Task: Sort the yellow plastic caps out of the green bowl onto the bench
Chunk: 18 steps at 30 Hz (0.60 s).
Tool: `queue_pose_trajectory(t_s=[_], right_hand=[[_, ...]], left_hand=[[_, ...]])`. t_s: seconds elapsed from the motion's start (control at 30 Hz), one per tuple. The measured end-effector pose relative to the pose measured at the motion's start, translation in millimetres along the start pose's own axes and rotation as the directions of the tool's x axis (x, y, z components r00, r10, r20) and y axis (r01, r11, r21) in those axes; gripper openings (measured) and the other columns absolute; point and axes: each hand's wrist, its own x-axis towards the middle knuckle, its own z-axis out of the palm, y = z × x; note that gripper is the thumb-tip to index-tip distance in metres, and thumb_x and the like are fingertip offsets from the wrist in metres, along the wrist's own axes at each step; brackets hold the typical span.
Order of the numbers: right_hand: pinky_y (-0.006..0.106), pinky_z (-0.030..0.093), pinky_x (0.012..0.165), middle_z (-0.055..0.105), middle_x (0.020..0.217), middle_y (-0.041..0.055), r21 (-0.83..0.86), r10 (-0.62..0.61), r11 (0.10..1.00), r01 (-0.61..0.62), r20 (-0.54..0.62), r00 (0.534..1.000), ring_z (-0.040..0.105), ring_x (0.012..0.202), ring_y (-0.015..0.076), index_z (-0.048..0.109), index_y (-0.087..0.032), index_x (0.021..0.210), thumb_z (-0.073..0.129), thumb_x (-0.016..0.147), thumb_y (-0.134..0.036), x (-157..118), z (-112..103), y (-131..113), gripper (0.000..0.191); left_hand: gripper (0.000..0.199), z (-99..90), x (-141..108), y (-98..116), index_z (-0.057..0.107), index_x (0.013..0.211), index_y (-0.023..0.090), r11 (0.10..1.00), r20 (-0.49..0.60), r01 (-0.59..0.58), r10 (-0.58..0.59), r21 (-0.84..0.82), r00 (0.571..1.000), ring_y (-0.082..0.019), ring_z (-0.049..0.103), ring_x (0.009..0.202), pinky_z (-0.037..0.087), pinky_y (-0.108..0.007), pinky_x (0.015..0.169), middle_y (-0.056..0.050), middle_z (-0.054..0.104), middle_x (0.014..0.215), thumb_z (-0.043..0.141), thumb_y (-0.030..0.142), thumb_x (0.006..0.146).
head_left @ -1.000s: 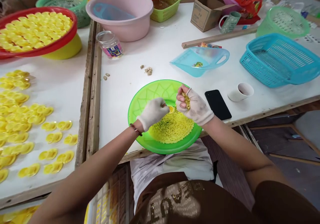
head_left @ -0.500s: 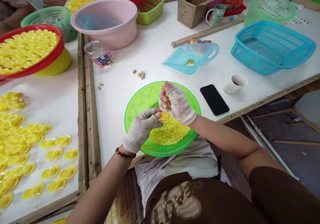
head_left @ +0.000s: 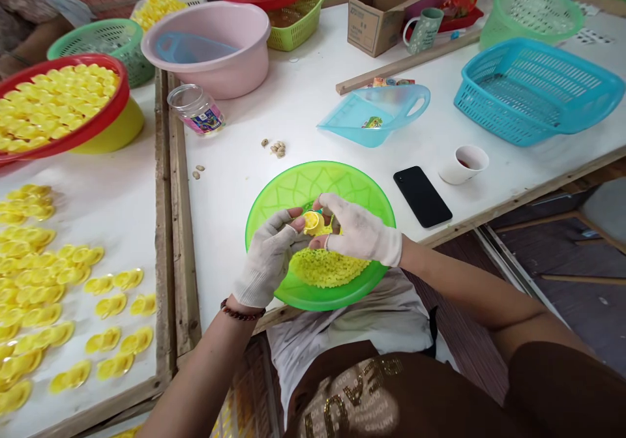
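My left hand (head_left: 271, 252), in a white fingerless glove, pinches a small round yellow cup (head_left: 313, 222) between thumb and fingers above a green plastic plate (head_left: 274, 193). Just right of the cup is my right hand (head_left: 359, 229), gloved the same way. Its thumb and fingers are spread apart, and a few yellow bits show in the gap between them, too small to tell if it touches any. Under both hands a heap of small yellow beads (head_left: 330, 270) lies in the near part of the plate.
A black phone (head_left: 422, 196) and a paper cup (head_left: 463, 164) lie right of the plate. Behind it are a blue scoop (head_left: 374, 118), a clear jar (head_left: 196, 110) and a pink basin (head_left: 215, 76). Several yellow pieces (head_left: 71, 376) cover the left table, beyond a wooden edge (head_left: 165, 229).
My right hand has come down toward the plate and its curled fingers have spread, uncovering yellow bits. The yellow cup in my left hand has moved slightly up and left.
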Motion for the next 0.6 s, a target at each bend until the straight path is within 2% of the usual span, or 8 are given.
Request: queue_pose_trajectory(t_s=[0.1, 0.17, 0.23, 0.3, 0.33, 0.4, 0.5, 0.6], right_hand=[[0.030, 0.042, 0.068, 0.062, 0.088, 0.0013, 0.036, -0.027, 0.999, 0.025, 0.058, 0.998, 0.055, 0.073, 0.0152, 0.055, -0.018, 0.105, 0.071, 0.085, -0.030, 7, 3, -1, 0.028], [0.031, 0.046, 0.071, 0.064, 0.088, 0.0017, 0.181, -0.046, 0.983, 0.018, 0.147, 0.988, 0.058, 0.076, 0.0156, 0.057, -0.018, 0.108, 0.063, 0.089, -0.024, 9, 2, 4, 0.021], [0.033, 0.050, 0.079, 0.068, 0.100, 0.0048, 0.336, -0.070, 0.942, -0.002, 0.202, 0.977, 0.064, 0.086, 0.0167, 0.057, -0.018, 0.115, 0.054, 0.089, -0.016, 9, -2, 10, 0.026], [0.035, 0.051, 0.087, 0.068, 0.113, 0.0078, 0.375, -0.081, 0.927, 0.021, 0.145, 0.986, 0.065, 0.097, 0.0175, 0.057, -0.018, 0.118, 0.052, 0.086, -0.011, 8, -3, 13, 0.033], [0.035, 0.051, 0.086, 0.067, 0.115, 0.0081, 0.357, -0.078, 0.933, 0.036, 0.103, 0.992, 0.064, 0.096, 0.0174, 0.057, -0.018, 0.118, 0.055, 0.086, -0.012, 7, -3, 13, 0.034], [0.033, 0.051, 0.079, 0.066, 0.106, 0.0055, 0.315, -0.061, 0.949, 0.031, 0.088, 0.994, 0.061, 0.086, 0.0160, 0.059, -0.019, 0.116, 0.065, 0.085, -0.019, 7, 0, 9, 0.031], [0.028, 0.048, 0.068, 0.061, 0.084, -0.0003, 0.346, -0.002, 0.936, -0.062, 0.182, 0.983, 0.056, 0.074, 0.0139, 0.060, -0.019, 0.106, 0.074, 0.084, -0.029, 8, 4, 3, 0.027], [0.028, 0.051, 0.070, 0.063, 0.087, 0.0015, 0.474, 0.028, 0.867, -0.153, 0.260, 0.965, 0.059, 0.078, 0.0142, 0.061, -0.018, 0.102, 0.071, 0.088, -0.033, 10, 2, 3, 0.023]], left_hand=[[0.044, 2.7, -3, -6, 0.070, 0.103, 0.012, 0.999, -0.001, -0.011, 0.011, -0.039, 1.000, -0.015, 0.072, 0.077, 0.062, -0.027, 0.073, -0.008, 0.074, 0.102, 0.091, 0.027, 0.067], [0.041, 1.1, -5, -9, 0.069, 0.100, 0.013, 0.997, -0.021, -0.042, 0.041, -0.061, 0.999, -0.016, 0.072, 0.082, 0.062, -0.028, 0.078, -0.007, 0.074, 0.100, 0.091, 0.026, 0.068], [0.039, -1.6, -6, -11, 0.069, 0.100, 0.014, 0.994, -0.037, -0.074, 0.071, -0.082, 0.997, -0.016, 0.072, 0.086, 0.062, -0.028, 0.081, -0.005, 0.073, 0.097, 0.091, 0.026, 0.069], [0.037, -3.6, -7, -13, 0.070, 0.100, 0.015, 0.988, -0.046, -0.109, 0.105, -0.108, 0.993, -0.016, 0.071, 0.088, 0.061, -0.028, 0.083, -0.004, 0.072, 0.096, 0.090, 0.026, 0.071], [0.036, -4.2, -7, -14, 0.070, 0.100, 0.015, 0.986, -0.044, -0.120, 0.116, -0.114, 0.992, -0.016, 0.071, 0.089, 0.060, -0.027, 0.083, -0.004, 0.072, 0.096, 0.089, 0.027, 0.072], [0.034, -5.0, -6, -15, 0.070, 0.097, 0.016, 0.986, -0.034, -0.127, 0.125, -0.103, 0.992, -0.015, 0.070, 0.086, 0.059, -0.025, 0.079, -0.004, 0.072, 0.095, 0.090, 0.028, 0.072], [0.032, -6.3, -6, -18, 0.071, 0.091, 0.016, 0.990, -0.023, -0.133, 0.132, -0.037, 0.991, -0.012, 0.066, 0.077, 0.055, -0.022, 0.071, -0.002, 0.071, 0.088, 0.091, 0.029, 0.070], [0.030, -8.6, -7, -21, 0.072, 0.090, 0.016, 0.984, -0.026, -0.173, 0.174, 0.047, 0.984, -0.011, 0.063, 0.075, 0.052, -0.022, 0.071, -0.001, 0.069, 0.085, 0.091, 0.028, 0.070]])
